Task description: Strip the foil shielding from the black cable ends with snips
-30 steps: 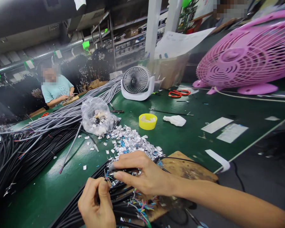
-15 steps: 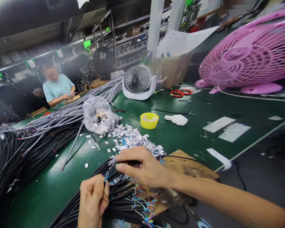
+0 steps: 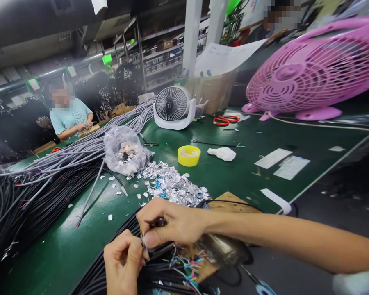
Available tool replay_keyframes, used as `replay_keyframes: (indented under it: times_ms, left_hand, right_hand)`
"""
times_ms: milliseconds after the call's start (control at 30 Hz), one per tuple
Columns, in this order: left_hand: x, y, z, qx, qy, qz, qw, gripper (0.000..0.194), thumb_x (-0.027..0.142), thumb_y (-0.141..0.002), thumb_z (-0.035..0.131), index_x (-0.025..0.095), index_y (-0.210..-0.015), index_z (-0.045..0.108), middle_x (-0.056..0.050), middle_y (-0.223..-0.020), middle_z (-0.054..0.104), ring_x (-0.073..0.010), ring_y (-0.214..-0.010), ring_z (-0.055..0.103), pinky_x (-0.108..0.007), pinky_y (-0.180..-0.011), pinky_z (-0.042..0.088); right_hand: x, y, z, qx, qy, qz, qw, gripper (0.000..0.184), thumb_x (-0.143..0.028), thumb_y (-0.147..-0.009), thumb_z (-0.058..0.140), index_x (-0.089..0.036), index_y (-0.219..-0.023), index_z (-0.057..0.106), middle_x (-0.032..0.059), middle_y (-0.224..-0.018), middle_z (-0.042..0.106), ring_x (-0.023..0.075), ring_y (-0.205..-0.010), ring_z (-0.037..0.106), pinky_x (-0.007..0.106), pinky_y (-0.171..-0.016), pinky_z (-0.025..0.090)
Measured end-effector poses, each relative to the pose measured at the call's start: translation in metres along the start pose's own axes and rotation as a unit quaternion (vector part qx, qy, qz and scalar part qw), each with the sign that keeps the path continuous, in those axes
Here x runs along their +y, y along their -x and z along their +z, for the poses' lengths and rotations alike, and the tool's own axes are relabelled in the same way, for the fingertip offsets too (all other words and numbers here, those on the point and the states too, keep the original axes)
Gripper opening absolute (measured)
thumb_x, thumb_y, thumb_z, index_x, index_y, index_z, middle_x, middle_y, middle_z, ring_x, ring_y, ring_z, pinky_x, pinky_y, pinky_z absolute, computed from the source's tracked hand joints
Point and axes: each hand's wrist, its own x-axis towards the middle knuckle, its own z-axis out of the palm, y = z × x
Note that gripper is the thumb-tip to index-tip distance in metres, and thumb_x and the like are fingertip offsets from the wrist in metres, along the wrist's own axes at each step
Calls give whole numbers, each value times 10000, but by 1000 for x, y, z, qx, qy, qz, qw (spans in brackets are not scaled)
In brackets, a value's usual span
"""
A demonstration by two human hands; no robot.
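Observation:
Low in the view, my left hand (image 3: 124, 258) is closed in a pinch on the thin wires at a cable end. My right hand (image 3: 174, 223) reaches in from the right, its thumb and forefinger pinched on the same wires, close against the left fingertips. The fingers cover most of the wire ends. Beneath both hands runs a bundle of black cables (image 3: 95, 268). Stripped coloured wire ends (image 3: 189, 262) fan out from it over a worn wooden board (image 3: 233, 200). Just beyond the hands lies a heap of silver foil scraps (image 3: 175, 184).
A clear plastic bag of scraps (image 3: 126, 151), a yellow dish (image 3: 189, 156), a white fan (image 3: 174, 108) and orange-handled scissors (image 3: 226, 120) are on the green table (image 3: 153, 141). A pink fan (image 3: 310, 73) stands right, grey cables (image 3: 80, 153) lie left. A co-worker (image 3: 70, 116) sits beyond.
My right hand has come down and toward me, and its fingertips now meet the left hand's at the wires. The left hand is slightly further right. The whole view has shifted a little.

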Motion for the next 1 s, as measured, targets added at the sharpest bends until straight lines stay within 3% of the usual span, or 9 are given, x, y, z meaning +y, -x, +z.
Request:
replay_keyframes:
  times_ms: [100,200,300,533,1000]
  left_hand:
    - [-4,1,-1,23,10,25,999,494,572,-725,615,134,-502,571,10,-508,415,-69,-425,344,-225,-425,225]
    - [-8,1,1,56,19,65,996,442,547,-676,679,154,-509,564,11,-515,427,-101,-500,408,-239,-498,314]
    - [-10,1,5,81,26,94,992,403,482,-667,716,163,-500,536,17,-531,422,-109,-535,415,-248,-541,347]
    - [-11,2,10,94,36,118,988,347,363,-669,746,170,-493,517,32,-524,421,-99,-515,403,-242,-525,345]
    - [-10,3,9,96,35,87,991,350,363,-651,761,163,-485,526,21,-529,444,-105,-529,417,-251,-539,344]
  right_hand:
    - [1,-5,13,39,-188,74,979,169,-228,-684,567,-125,-593,467,-54,-505,422,29,-465,359,147,-445,294]
    - [-5,-6,21,78,-257,70,961,155,-198,-664,575,-133,-590,455,-70,-489,397,21,-443,345,135,-428,286]
    - [-8,-4,23,119,-278,88,949,199,-218,-652,604,-140,-580,435,-78,-473,389,19,-418,323,134,-400,258]
    - [-2,2,24,132,-284,118,942,254,-265,-654,610,-142,-551,413,-85,-447,346,17,-387,297,142,-376,224]
    - [-4,2,22,150,-275,137,940,201,-242,-627,553,-143,-517,417,-84,-428,360,8,-349,284,131,-328,213]
